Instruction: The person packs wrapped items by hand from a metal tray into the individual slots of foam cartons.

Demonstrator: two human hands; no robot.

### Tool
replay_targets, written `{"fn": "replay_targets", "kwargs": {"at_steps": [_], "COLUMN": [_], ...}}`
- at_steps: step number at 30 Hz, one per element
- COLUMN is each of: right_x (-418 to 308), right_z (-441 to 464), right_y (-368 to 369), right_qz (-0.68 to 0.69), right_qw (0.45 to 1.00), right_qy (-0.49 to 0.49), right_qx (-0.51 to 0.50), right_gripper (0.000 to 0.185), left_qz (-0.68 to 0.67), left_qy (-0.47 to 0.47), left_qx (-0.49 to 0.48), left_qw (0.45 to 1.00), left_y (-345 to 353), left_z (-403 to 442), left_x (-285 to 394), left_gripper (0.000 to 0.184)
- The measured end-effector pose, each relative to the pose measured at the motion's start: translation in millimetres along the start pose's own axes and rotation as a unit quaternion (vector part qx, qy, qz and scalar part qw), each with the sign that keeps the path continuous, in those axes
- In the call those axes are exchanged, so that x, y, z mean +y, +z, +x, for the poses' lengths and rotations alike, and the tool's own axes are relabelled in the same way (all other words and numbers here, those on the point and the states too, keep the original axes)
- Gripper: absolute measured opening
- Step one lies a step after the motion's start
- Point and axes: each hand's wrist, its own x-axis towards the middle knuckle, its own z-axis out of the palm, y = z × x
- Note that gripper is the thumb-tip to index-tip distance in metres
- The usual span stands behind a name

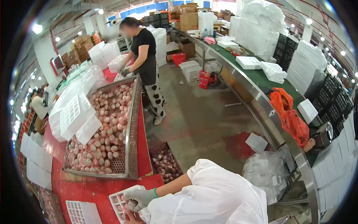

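Note:
My right hand (141, 198), in a grey glove with a green band at the wrist, curls its fingers around a plastic-wrapped egg (132, 204). It is over a white foam tray (116, 195) with round pockets, some filled with pinkish wrapped eggs. Just below, the bare fingers of my left hand (132, 217) are bent close to that egg, at the tray's lower edge; what they grip is hidden. A second white foam tray (80, 212) lies to the left on the red table (100, 188).
A perforated metal bin (131, 149) full of wrapped eggs stands on the table, with stacked foam trays (72, 117) over its left side. A dark crate (164, 162) sits on the floor. Beyond, a co-worker (143, 52) handles trays. A green conveyor (261, 80) runs along the right.

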Motion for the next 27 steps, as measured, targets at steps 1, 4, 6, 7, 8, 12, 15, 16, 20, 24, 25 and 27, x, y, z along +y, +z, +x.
{"fn": "replay_targets", "kwargs": {"at_steps": [1,4,6,7,8,12,15,16,20,24,25,27], "right_x": [-2.4,-13.7,-19.6,-16.6,4.8,5.9,1.3,1.0,19.0,51.3,56.0,61.6], "right_z": [-0.2,-0.5,1.0,3.7,9.0,19.3,16.5,12.7,26.8,23.1,20.9,20.8], "right_y": [8.0,21.7,26.5,31.2,28.5,39.3,46.7,49.0,50.3,56.4,62.4,69.7], "right_qz": [0.079,-0.227,-0.196,-0.204,-0.201,-0.105,-0.124,-0.079,-0.175,-0.249,-0.283,-0.31], "right_qw": [0.996,0.971,0.971,0.961,0.959,0.949,0.953,0.96,0.912,0.898,0.9,0.904], "right_qy": [0.032,0.014,0.026,-0.036,-0.029,0.079,0.085,0.118,0.103,0.11,0.08,0.029], "right_qx": [-0.003,-0.071,-0.138,-0.18,-0.197,-0.285,-0.263,-0.243,-0.355,-0.345,-0.321,-0.292], "right_gripper": [0.028,0.035,0.043,0.042,0.042,0.041,0.054,0.067,0.064,0.049,0.05,0.046], "left_qz": [0.051,0.206,0.213,0.158,-0.113,0.039,-0.167,-0.225,-0.399,-0.432,-0.414,-0.403], "left_qy": [0.009,0.025,0.075,0.151,0.026,-0.052,-0.09,-0.154,-0.244,-0.19,-0.209,-0.225], "left_qx": [0.035,0.131,0.181,0.213,0.185,0.195,0.143,0.174,0.159,0.284,0.318,0.357], "left_qw": [0.998,0.969,0.957,0.952,0.976,0.979,0.971,0.946,0.87,0.834,0.827,0.812], "left_y": [-5.5,-12.7,-40.4,-30.8,-16.2,-7.8,-22.7,-14.2,-14.7,-17.7,-18.1,-23.7], "left_z": [-5.4,-23.3,-8.8,-11.6,-33.9,-52.7,-49.6,-52.3,-60.5,-60.6,-63.3,-69.7], "left_x": [-0.6,3.3,-24.5,-8.4,-2.1,39.6,1.7,15.4,10.0,-49.1,-58.0,-75.9], "left_gripper": [0.022,0.029,0.032,0.034,0.035,0.025,0.022,0.02,0.012,0.015,0.015,0.015]}}
